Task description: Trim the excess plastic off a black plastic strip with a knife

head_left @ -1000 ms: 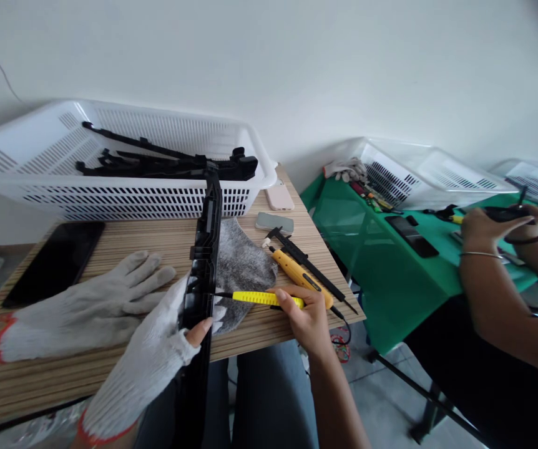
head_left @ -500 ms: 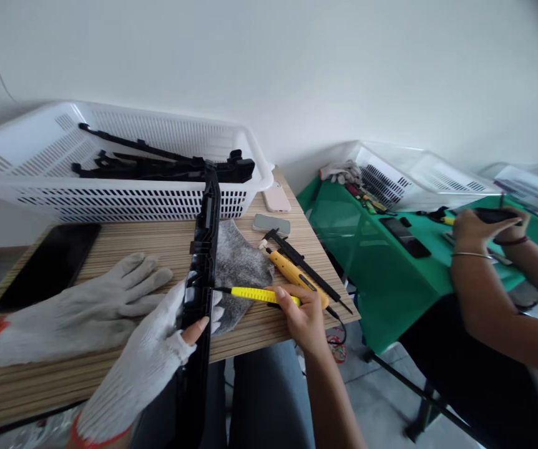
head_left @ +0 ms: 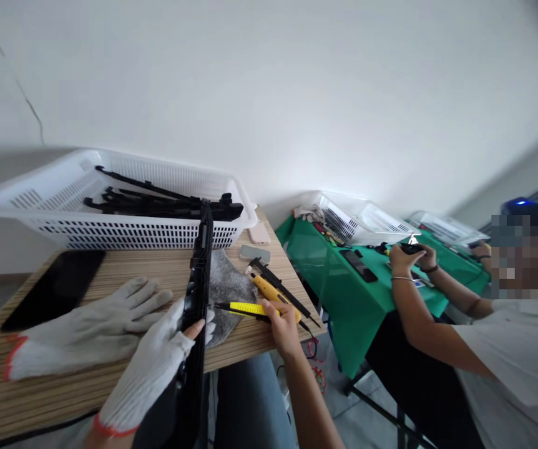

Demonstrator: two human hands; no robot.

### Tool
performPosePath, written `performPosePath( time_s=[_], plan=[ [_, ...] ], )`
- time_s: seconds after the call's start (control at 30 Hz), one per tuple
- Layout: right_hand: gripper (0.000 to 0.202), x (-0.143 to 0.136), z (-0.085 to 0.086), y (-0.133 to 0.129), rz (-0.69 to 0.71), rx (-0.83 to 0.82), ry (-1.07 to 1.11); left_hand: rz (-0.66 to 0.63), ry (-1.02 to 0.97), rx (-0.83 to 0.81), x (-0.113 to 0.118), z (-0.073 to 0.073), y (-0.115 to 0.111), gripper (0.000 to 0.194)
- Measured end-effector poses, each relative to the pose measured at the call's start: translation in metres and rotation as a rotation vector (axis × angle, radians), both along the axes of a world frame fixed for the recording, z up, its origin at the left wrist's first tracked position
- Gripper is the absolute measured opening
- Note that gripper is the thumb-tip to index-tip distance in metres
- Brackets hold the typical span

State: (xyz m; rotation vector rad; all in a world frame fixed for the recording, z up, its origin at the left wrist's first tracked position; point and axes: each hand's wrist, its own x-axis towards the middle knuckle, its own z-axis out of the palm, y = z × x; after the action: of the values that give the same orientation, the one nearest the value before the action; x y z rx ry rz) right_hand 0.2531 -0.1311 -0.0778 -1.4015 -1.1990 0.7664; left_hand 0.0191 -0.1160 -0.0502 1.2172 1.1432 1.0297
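My left hand [head_left: 159,358], in a white knit glove with the thumb tip bare, is wrapped round a long black plastic trim strip [head_left: 198,274]. The strip stands lengthwise, its far end by the basket and its near end over my lap. In my bare right hand [head_left: 282,324] is a slim tool with a ribbed yellow handle [head_left: 245,307]. Its dark, narrow tip points left at the strip's edge; whether it touches cannot be made out. Beneath the strip and tool lies a grey fuzzy cloth [head_left: 226,280].
A white basket [head_left: 123,232] holds several black strips. On the wooden table lie a loose glove [head_left: 86,330], a black tablet-like slab [head_left: 53,290], a black caliper [head_left: 283,290], a yellow corded tool [head_left: 269,288] and a pink phone [head_left: 259,232]. A co-worker [head_left: 507,349] sits at a green-covered table [head_left: 357,312].
The view has swung up and right, bringing more of the co-worker into sight. The yellow-handled tool stays beside the strip, its tip slightly lower along it. Both hands keep their hold.
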Motion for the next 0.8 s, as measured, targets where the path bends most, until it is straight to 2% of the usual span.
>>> performPosePath(
  time_s=[0.2, 0.4, 0.5, 0.6, 0.7, 0.8],
  plan=[
    [0.069, -0.003, -0.001, 0.003, -0.02, 0.023, -0.006, -0.01, -0.127, -0.048, 0.0, 0.002, -0.001, 0.057],
    [0.072, -0.004, -0.004, 0.005, -0.025, 0.022, -0.042, -0.007, -0.229, -0.047, -0.005, -0.024, 0.006, 0.056],
    [0.071, -0.007, 0.0, 0.006, -0.015, 0.015, -0.052, -0.004, -0.251, -0.059, -0.004, -0.029, 0.01, 0.063],
    [0.072, -0.011, 0.005, 0.006, -0.005, 0.003, -0.037, -0.028, -0.251, -0.083, -0.004, -0.02, 0.008, 0.067],
    [0.074, -0.013, 0.007, 0.006, 0.011, -0.01, -0.007, -0.054, -0.23, -0.106, -0.004, -0.007, 0.005, 0.062],
    [0.074, -0.013, 0.004, 0.006, 0.039, -0.026, 0.019, -0.01, -0.206, -0.155, -0.003, 0.004, 0.001, 0.059]
  ],
)
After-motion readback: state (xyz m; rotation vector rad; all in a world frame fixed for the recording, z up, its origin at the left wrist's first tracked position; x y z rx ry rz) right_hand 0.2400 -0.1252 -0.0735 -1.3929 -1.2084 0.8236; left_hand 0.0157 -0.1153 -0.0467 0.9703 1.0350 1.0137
